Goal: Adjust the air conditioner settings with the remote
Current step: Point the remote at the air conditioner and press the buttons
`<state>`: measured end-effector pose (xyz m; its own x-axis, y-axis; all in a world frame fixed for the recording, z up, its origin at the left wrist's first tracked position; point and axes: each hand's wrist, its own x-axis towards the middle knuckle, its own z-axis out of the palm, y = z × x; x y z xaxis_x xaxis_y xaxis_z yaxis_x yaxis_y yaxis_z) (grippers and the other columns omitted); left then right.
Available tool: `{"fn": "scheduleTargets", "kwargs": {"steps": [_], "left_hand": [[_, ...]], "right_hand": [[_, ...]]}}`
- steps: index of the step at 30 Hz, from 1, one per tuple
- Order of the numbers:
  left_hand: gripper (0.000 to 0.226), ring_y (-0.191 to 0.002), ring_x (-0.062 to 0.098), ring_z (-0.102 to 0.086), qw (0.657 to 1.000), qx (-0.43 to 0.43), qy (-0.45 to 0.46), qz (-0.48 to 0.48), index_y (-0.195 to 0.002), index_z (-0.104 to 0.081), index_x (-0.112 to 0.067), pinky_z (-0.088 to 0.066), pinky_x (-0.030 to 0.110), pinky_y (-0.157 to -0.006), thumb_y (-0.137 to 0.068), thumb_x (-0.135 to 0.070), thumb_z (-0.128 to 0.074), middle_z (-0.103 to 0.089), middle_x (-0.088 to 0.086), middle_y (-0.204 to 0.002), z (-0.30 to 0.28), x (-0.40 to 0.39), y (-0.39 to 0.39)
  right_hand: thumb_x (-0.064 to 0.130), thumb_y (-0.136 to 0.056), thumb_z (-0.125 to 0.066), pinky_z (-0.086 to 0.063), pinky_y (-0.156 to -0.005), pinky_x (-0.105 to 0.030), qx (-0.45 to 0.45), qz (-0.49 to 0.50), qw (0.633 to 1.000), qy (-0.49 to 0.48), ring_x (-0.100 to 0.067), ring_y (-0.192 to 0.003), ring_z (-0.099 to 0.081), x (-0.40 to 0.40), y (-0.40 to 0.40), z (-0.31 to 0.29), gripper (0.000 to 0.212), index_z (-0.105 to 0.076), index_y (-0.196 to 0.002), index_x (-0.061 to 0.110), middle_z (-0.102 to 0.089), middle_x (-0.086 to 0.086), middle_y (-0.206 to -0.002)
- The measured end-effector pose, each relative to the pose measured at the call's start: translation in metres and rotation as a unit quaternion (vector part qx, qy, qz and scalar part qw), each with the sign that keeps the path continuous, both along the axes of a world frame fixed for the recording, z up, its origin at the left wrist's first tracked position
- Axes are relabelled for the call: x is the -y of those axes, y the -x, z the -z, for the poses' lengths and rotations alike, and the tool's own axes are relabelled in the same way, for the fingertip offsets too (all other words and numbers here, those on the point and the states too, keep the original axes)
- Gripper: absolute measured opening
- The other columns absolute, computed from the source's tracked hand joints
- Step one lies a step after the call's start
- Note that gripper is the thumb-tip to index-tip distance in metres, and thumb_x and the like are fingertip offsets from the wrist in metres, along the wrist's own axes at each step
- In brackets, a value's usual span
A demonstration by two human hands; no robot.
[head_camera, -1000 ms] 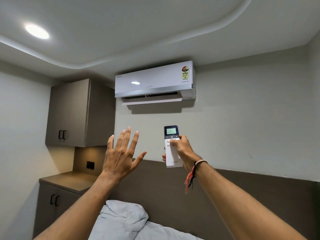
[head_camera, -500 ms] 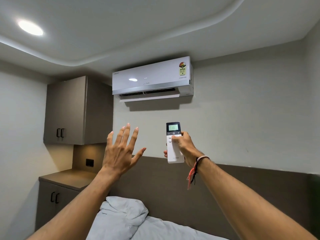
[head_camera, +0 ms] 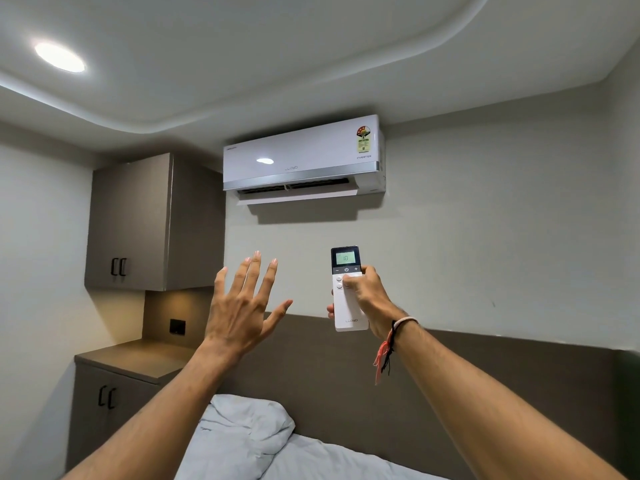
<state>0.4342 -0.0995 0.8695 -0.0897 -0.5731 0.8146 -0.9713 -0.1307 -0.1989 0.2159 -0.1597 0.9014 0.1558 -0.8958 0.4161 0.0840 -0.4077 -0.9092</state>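
A white air conditioner [head_camera: 304, 157] hangs high on the wall, its lower flap open. Below it, my right hand [head_camera: 369, 299] holds a slim white remote [head_camera: 347, 306] upright, pointed at the unit, with the thumb lying over the buttons under the lit screen. The screen reads 18. My left hand [head_camera: 242, 306] is raised to the left of the remote, palm toward the wall, fingers spread, holding nothing and touching nothing.
A grey wall cabinet [head_camera: 138, 223] hangs at the left over a low cabinet with a countertop [head_camera: 135, 358]. A dark padded headboard [head_camera: 311, 368] runs along the wall behind a bed with a white pillow [head_camera: 242, 431]. A ceiling light [head_camera: 59, 57] glows upper left.
The remote's screen changed to read 18, and my thumb stayed on the buttons. Both hands hold nearly the same pose; the view shifted slightly.
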Motion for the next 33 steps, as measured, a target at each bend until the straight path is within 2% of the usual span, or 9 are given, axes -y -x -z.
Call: {"fn": "scheduleTargets", "kwargs": {"steps": [4,7,16,19,24,29,33], "left_hand": [[0.083,-0.137,0.04,-0.05,1.0,-0.004,0.0,0.001,-0.15,-0.045,-0.015,-0.039,0.066,-0.107,-0.091,-0.07,-0.022,-0.047,0.021,-0.154,0.001,0.002,0.0],[0.083,-0.138,0.04,-0.049,1.0,-0.006,0.0,0.0,-0.15,-0.044,-0.015,-0.038,0.066,-0.108,-0.091,-0.07,-0.023,-0.046,0.021,-0.154,0.003,0.003,0.0],[0.082,-0.138,0.039,-0.05,1.0,-0.007,0.003,0.0,-0.15,-0.044,-0.015,-0.039,0.065,-0.107,-0.092,-0.069,-0.023,-0.046,0.021,-0.154,0.002,0.004,0.002],[0.083,-0.137,0.039,-0.05,1.0,-0.008,0.003,0.001,-0.15,-0.045,-0.015,-0.04,0.065,-0.107,-0.091,-0.07,-0.023,-0.046,0.021,-0.154,0.003,0.003,0.004],[0.084,-0.138,0.039,-0.049,1.0,-0.009,0.004,0.0,-0.15,-0.045,-0.015,-0.039,0.065,-0.108,-0.091,-0.07,-0.021,-0.046,0.021,-0.154,0.002,0.003,0.005],[0.084,-0.139,0.039,-0.049,1.0,-0.006,0.004,-0.001,-0.151,-0.043,-0.015,-0.038,0.065,-0.108,-0.091,-0.07,-0.022,-0.045,0.021,-0.155,0.002,0.005,0.007],[0.083,-0.139,0.038,-0.048,1.0,-0.004,0.002,0.0,-0.152,-0.041,-0.016,-0.038,0.065,-0.109,-0.092,-0.07,-0.023,-0.044,0.021,-0.156,0.005,0.007,0.007]], "right_hand": [[0.009,-0.097,-0.047,-0.062,-0.07,-0.057,-0.006,-0.018,1.0,-0.001,-0.04,-0.068,-0.07,0.0,0.0,0.001,0.026,-0.038,-0.122,0.013,-0.062,-0.033,-0.12],[0.01,-0.099,-0.047,-0.063,-0.063,-0.05,-0.008,-0.028,1.0,-0.003,-0.038,-0.066,-0.07,0.0,0.001,0.002,0.026,-0.037,-0.123,0.013,-0.061,-0.033,-0.121],[0.011,-0.1,-0.047,-0.063,-0.054,-0.044,0.004,-0.028,1.0,-0.007,-0.032,-0.056,-0.071,0.001,0.004,0.003,0.025,-0.037,-0.123,0.011,-0.061,-0.033,-0.12],[0.011,-0.1,-0.046,-0.063,-0.059,-0.046,0.004,-0.026,1.0,-0.005,-0.035,-0.061,-0.07,0.001,0.006,0.004,0.028,-0.036,-0.126,0.011,-0.062,-0.031,-0.115],[0.011,-0.1,-0.046,-0.06,-0.049,-0.039,0.007,-0.025,1.0,-0.004,-0.031,-0.056,-0.071,0.0,0.011,0.003,0.03,-0.036,-0.128,0.011,-0.062,-0.03,-0.114],[0.033,-0.103,-0.041,-0.059,-0.049,-0.04,0.031,-0.01,0.999,-0.018,-0.034,-0.052,-0.069,0.0,0.012,0.003,0.028,-0.039,-0.121,0.011,-0.066,-0.025,-0.099],[0.032,-0.106,-0.034,-0.058,-0.048,-0.038,0.031,0.009,0.999,-0.021,-0.035,-0.051,-0.067,0.001,0.01,0.005,0.029,-0.04,-0.119,0.008,-0.07,-0.024,-0.089]]}}
